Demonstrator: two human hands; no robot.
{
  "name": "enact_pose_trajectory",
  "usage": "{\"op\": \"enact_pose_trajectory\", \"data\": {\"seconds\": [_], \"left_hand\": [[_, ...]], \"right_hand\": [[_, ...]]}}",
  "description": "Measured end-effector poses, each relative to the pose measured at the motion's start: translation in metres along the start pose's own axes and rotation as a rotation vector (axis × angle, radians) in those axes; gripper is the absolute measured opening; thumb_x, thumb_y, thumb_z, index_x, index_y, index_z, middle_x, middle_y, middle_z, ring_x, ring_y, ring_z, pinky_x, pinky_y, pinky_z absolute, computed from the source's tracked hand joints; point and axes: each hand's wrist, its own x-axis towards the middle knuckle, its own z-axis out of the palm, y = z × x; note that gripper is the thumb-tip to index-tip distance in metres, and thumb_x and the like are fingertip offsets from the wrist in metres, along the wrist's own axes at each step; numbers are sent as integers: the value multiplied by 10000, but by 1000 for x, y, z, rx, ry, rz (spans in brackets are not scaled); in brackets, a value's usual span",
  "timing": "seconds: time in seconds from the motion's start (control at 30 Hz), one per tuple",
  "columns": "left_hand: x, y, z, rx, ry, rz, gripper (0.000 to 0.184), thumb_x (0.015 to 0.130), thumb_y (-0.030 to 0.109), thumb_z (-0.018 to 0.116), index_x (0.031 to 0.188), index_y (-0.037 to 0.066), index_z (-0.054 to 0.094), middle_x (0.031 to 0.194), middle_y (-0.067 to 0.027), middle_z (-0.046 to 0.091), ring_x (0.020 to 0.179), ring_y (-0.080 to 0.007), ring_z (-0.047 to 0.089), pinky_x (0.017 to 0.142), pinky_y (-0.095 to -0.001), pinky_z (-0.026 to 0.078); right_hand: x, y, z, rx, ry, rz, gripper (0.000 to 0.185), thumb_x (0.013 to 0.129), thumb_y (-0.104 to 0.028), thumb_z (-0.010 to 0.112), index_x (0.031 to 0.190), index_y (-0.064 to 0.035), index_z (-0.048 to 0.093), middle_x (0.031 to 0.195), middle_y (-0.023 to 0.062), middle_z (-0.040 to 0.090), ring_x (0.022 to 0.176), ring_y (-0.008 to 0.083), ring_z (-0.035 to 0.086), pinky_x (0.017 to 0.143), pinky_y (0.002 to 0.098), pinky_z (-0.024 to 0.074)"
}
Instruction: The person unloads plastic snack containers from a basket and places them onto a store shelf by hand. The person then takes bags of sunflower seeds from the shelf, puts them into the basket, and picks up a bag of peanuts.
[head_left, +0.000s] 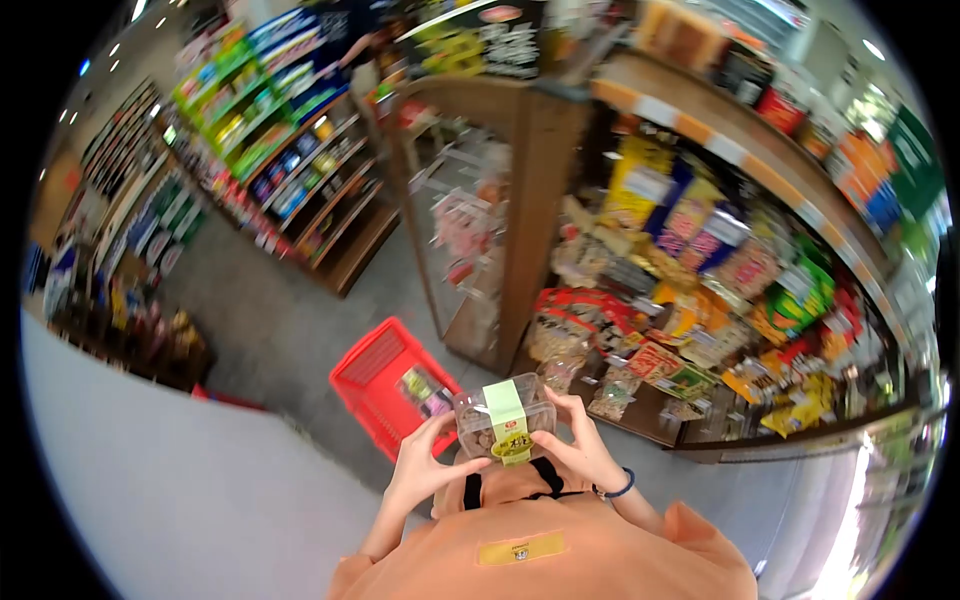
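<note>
Both of my hands hold a clear plastic box [475,412] of brown food pieces, wrapped with a pale green label, in front of my orange top. My left hand [425,462] grips its left side, thumb along the lower edge. On the right side my right hand [582,445] holds it, with the thumb on the front by the label. A dark band circles my right wrist. Just beyond the box, a red basket [372,378] holds a small package [424,390].
Shelves of bagged snacks [700,240] stand to the right, beside a brown-framed display [530,215]. Another shelf unit [345,245] with colourful goods is at the upper left. A white surface [150,460] fills the lower left. Part of a person's arm [355,50] shows near the top.
</note>
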Motion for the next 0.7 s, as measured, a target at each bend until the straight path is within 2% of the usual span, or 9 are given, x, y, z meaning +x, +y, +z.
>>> {"op": "enact_pose_trajectory", "data": {"seconds": [0.03,0.27,0.33,0.4,0.43,0.47,0.57,0.6,0.7], "left_hand": [[8,12,10,-2,-20,65,632,561,265,764,1065,-18,506,976,-127,575,921,-214,560,829,-328,426],[44,97,90,45,-259,351,623,549,288,769,1043,0,522,955,-100,571,884,-182,554,746,-278,428],[53,125,117,36,-303,439,611,556,286,768,1038,3,520,960,-94,564,877,-172,549,720,-271,425],[56,153,139,18,-418,510,614,566,290,764,1047,9,506,964,-90,559,867,-170,545,702,-274,423],[58,168,150,39,-460,540,621,572,296,761,1055,16,490,966,-83,548,866,-170,539,695,-274,423],[57,183,162,3,-478,569,615,532,226,779,1031,4,496,949,-66,530,825,-143,498,679,-256,398],[62,218,194,-34,-581,637,650,550,233,778,1063,1,454,956,-67,506,856,-145,477,739,-263,388],[64,229,199,90,-586,692,641,554,226,777,1059,0,452,958,-68,508,866,-150,482,760,-269,389],[73,258,222,100,-621,725,625,558,209,774,1054,10,449,967,-76,524,888,-142,495,799,-278,387]], "right_hand": [[-9,-5,-14,12,59,-25,537,772,-126,613,1217,-30,329,1217,123,374,1130,216,386,931,350,327],[-102,-36,-104,117,397,8,620,746,-94,630,1269,-75,299,1259,80,351,1177,190,330,966,324,274],[-126,-45,-133,167,496,24,726,671,-124,700,1271,-74,294,1201,105,417,1125,190,390,940,321,307],[-150,-55,-160,66,565,-80,724,652,-122,714,1261,-75,326,1092,106,511,994,191,508,868,335,399],[-160,-59,-174,65,576,-73,768,619,-132,738,1263,-76,324,1078,104,520,981,186,515,852,327,409],[-170,-63,-188,25,599,-117,782,599,-126,750,1259,-73,333,1058,104,531,963,181,526,846,325,416],[-191,-81,-230,-78,629,-162,812,558,-135,774,1249,-69,354,1005,92,555,900,177,556,836,318,427],[-196,-93,-241,-110,627,-162,804,552,-137,774,1241,-60,369,1007,92,554,895,173,557,825,312,434],[-211,-109,-276,-252,618,-204,739,563,-124,760,1210,-46,413,989,90,545,881,165,546,798,307,446]]}}
